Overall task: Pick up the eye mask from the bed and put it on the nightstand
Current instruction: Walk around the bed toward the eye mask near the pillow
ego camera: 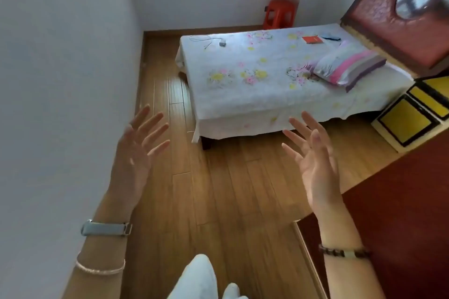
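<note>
I see both hands raised over the wooden floor (pixel 218 189), palms up and apart from each other. The left hand (pixel 136 150) has its grip wide, fingers spread, holding nothing. The right hand (pixel 313 160) is the same: grip wide, fingers fanned, nothing in it. A pale watch band (pixel 107 227) and a thin bangle (pixel 99 268) sit on the left wrist; a beaded bracelet (pixel 345 252) sits on the right wrist.

The bed (pixel 267 85) lies beyond both grips, its near edge just past the right fingertips in the view. The eye mask (pixel 331 38), a small dark and blue item, lies on the floral sheet at the far end, well apart from either grip, just beside a red booklet (pixel 313 39). A striped pillow (pixel 349 68) rests nearer, to the right of the right grip. A small grey charger with its cable (pixel 222 43) lies on the far left part of the bed.

The nightstand (pixel 413 119), with yellow panels, stands to the right of the right grip, against the bed's head end. A red stool (pixel 279 17) stands at the far wall.
</note>
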Demonstrator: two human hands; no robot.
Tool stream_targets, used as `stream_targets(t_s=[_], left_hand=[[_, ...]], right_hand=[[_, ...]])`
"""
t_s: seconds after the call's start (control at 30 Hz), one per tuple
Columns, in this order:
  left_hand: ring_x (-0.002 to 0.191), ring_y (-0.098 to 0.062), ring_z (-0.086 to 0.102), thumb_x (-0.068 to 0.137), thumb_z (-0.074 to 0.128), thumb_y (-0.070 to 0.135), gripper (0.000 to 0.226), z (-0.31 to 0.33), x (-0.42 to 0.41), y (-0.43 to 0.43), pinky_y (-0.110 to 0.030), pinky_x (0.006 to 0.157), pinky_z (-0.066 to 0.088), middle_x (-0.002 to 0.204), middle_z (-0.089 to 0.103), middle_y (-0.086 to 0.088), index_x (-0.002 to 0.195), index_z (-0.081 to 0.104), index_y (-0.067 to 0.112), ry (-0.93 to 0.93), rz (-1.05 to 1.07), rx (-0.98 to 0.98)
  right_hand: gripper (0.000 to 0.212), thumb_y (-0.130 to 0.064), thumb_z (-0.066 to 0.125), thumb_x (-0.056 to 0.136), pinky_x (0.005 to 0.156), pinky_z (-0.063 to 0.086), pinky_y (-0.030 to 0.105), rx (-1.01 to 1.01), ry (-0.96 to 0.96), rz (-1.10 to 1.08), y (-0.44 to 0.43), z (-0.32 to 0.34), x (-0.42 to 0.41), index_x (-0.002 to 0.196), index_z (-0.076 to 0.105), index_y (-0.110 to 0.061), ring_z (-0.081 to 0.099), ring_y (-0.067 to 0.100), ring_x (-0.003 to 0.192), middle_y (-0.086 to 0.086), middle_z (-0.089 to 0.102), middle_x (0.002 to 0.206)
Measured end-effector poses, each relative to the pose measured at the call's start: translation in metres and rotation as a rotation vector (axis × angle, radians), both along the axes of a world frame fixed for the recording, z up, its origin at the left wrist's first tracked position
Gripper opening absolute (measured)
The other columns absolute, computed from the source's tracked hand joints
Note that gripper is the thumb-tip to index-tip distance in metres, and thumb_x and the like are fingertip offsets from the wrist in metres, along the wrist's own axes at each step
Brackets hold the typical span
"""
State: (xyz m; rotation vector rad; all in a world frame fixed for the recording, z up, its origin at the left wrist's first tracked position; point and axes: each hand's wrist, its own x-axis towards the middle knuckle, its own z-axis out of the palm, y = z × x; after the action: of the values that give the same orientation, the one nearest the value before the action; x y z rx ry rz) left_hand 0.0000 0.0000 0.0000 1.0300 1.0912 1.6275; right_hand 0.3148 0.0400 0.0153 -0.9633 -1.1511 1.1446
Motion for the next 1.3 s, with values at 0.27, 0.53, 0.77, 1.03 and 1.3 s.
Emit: stream_targets(t_s=[0.27, 0.53, 0.77, 1.03, 1.3], left_hand=[[0.134, -0.029, 0.051, 0.098, 0.019, 0.041, 0.060, 0.000, -0.034, 0.028, -0.055, 0.110, 0.040, 0.147, 0.051, -0.005, 0.152, 0.033, 0.019, 0.011, 0.093, -0.056], [0.135, -0.024, 0.052, 0.075, 0.057, 0.072, 0.094, 0.012, -0.085, 0.090, -0.051, 0.108, 0.040, 0.150, 0.049, -0.004, 0.151, 0.032, 0.022, 0.030, 0.154, -0.062], [0.135, -0.025, 0.050, 0.085, 0.048, 0.065, 0.080, 0.021, -0.158, 0.168, -0.055, 0.110, 0.037, 0.152, 0.047, -0.005, 0.151, 0.033, 0.022, 0.008, 0.182, -0.036], [0.134, -0.023, 0.053, 0.092, 0.031, 0.054, 0.064, 0.025, -0.243, 0.246, -0.053, 0.109, 0.038, 0.149, 0.050, -0.001, 0.149, 0.037, 0.025, 0.032, 0.175, -0.035], [0.134, -0.024, 0.052, 0.099, 0.019, 0.043, 0.057, 0.008, -0.295, 0.315, -0.051, 0.108, 0.040, 0.149, 0.051, -0.002, 0.150, 0.036, 0.022, -0.003, 0.207, -0.056]], right_hand=[[0.041, -0.043, 0.042, 0.097, 0.103, 0.048, 0.046, -0.046, -0.066, 0.145, 0.047, -0.007, -0.045, 0.135, 0.055, -0.036, 0.061, 0.018, 0.124, -0.003, 0.063, 0.136], [0.046, -0.045, 0.040, 0.098, 0.105, 0.047, 0.048, -0.054, -0.089, 0.160, 0.125, -0.008, -0.111, 0.140, 0.051, -0.031, 0.061, 0.017, 0.124, -0.004, 0.061, 0.138], [0.046, -0.046, 0.039, 0.097, 0.106, 0.047, 0.051, -0.058, -0.067, 0.159, 0.207, -0.001, -0.185, 0.140, 0.052, -0.032, 0.061, 0.017, 0.124, -0.003, 0.060, 0.140], [0.043, -0.042, 0.038, 0.097, 0.105, 0.047, 0.051, -0.051, -0.026, 0.152, 0.292, 0.008, -0.264, 0.137, 0.052, -0.033, 0.062, 0.017, 0.124, -0.001, 0.059, 0.140], [0.047, -0.043, 0.037, 0.096, 0.105, 0.048, 0.049, -0.080, -0.067, 0.173, 0.374, -0.001, -0.314, 0.139, 0.050, -0.028, 0.062, 0.016, 0.123, 0.000, 0.059, 0.141]])
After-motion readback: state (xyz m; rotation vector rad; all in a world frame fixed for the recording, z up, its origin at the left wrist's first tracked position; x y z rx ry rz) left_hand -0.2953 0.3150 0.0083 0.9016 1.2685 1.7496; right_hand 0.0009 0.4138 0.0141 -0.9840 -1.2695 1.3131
